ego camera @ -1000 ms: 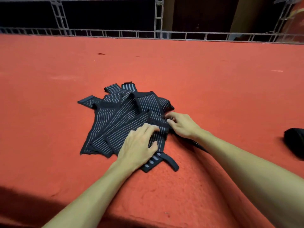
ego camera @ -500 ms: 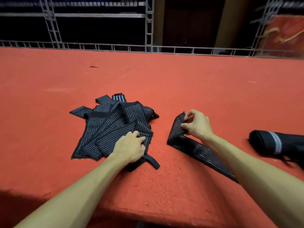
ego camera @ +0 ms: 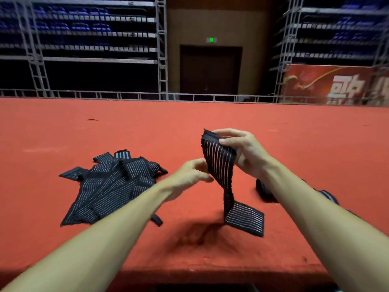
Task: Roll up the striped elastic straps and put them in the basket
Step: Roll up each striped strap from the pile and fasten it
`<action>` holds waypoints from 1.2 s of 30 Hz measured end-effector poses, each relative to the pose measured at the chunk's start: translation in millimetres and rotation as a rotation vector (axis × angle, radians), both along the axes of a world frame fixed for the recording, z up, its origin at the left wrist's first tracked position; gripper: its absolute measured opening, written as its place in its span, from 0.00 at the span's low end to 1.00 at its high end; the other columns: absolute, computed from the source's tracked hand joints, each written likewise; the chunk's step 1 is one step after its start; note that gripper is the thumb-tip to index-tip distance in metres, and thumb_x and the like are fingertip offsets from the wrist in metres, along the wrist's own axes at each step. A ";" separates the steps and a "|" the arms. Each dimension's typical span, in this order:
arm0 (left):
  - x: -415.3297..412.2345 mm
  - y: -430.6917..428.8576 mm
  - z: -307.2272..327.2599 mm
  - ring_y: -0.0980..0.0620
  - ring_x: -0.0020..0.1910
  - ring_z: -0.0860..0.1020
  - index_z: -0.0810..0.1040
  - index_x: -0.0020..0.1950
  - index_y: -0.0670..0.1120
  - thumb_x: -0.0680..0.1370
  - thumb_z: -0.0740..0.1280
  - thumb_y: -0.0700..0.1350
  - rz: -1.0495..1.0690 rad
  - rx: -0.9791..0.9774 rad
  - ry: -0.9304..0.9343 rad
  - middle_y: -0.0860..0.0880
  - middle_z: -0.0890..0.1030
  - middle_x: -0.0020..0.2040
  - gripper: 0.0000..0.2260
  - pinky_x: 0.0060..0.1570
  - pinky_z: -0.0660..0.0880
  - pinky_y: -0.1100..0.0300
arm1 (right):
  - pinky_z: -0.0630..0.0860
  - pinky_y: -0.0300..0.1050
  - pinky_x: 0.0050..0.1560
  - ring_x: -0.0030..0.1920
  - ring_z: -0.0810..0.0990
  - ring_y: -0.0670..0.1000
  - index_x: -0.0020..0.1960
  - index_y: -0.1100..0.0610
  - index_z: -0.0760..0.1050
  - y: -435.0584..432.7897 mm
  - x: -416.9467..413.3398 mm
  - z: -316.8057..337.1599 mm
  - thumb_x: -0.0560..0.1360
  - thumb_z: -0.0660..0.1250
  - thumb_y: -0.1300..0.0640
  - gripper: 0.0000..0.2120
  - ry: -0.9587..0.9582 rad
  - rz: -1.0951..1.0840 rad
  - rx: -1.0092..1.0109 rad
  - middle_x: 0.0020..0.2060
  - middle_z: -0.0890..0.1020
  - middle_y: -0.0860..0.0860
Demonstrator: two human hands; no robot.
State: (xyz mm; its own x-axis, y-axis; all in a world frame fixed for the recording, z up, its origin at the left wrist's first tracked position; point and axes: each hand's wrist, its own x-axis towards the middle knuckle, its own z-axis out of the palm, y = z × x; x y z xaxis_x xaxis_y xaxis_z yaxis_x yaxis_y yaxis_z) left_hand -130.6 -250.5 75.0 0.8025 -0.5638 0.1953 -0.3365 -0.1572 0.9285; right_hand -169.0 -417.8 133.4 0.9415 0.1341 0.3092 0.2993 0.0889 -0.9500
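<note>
Pile of striped straps [ego camera: 111,186] lies at left on the table [ego camera: 294,127]. Left hand [ego camera: 189,175] is just beside the hanging strap [ego camera: 220,163], its grip perhaps pinching the edge; I cannot tell. Right hand [ego camera: 246,150] grips the top end; the strap's length runs down to the table.

Dark roll [ego camera: 265,191] toward the red platform's [ego camera: 210,119] right edge mostly hidden behind right forearm [ego camera: 305,209], cannot tell what it is. Left hand [ego camera: 189,175] fingertips hidden behind held strap [ego camera: 219,161], grip unclear. Strap pile [ego camera: 109,186] near corner covered by left forearm [ego camera: 126,211]. Banner [ego camera: 336,85] past the far edge blurred, cut off at frame right
</note>
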 end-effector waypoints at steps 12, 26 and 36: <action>-48.9 -18.6 47.7 0.50 0.36 0.74 0.76 0.60 0.43 0.76 0.67 0.34 -0.235 -0.209 0.125 0.46 0.79 0.45 0.13 0.33 0.74 0.61 | 0.77 0.41 0.37 0.38 0.80 0.48 0.53 0.61 0.80 -32.8 -31.1 48.6 0.74 0.67 0.64 0.08 -0.153 -0.249 -0.064 0.42 0.83 0.54; 22.9 -30.8 -107.5 0.56 0.29 0.74 0.69 0.53 0.45 0.75 0.70 0.38 0.134 0.189 0.063 0.48 0.77 0.33 0.12 0.30 0.71 0.61 | 0.69 0.26 0.34 0.41 0.78 0.47 0.49 0.58 0.83 -55.4 59.3 -85.0 0.71 0.74 0.59 0.07 -0.026 -0.502 -0.849 0.40 0.81 0.51; 42.0 -33.2 -149.6 0.59 0.53 0.68 0.73 0.54 0.56 0.75 0.66 0.57 0.262 0.491 -0.472 0.58 0.68 0.49 0.10 0.57 0.65 0.59 | 0.71 0.38 0.46 0.50 0.81 0.50 0.45 0.56 0.82 -53.6 118.8 -181.6 0.69 0.76 0.57 0.06 0.221 -0.679 -0.813 0.44 0.84 0.53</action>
State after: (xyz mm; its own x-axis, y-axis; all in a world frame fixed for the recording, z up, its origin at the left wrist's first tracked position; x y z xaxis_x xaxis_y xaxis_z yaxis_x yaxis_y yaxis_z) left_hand -88.5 -283.7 -74.6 0.8162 -0.4759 0.3275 -0.5773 -0.6491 0.4954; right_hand -50.2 -471.4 -48.2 0.9206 -0.3479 0.1774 -0.1366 -0.7123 -0.6884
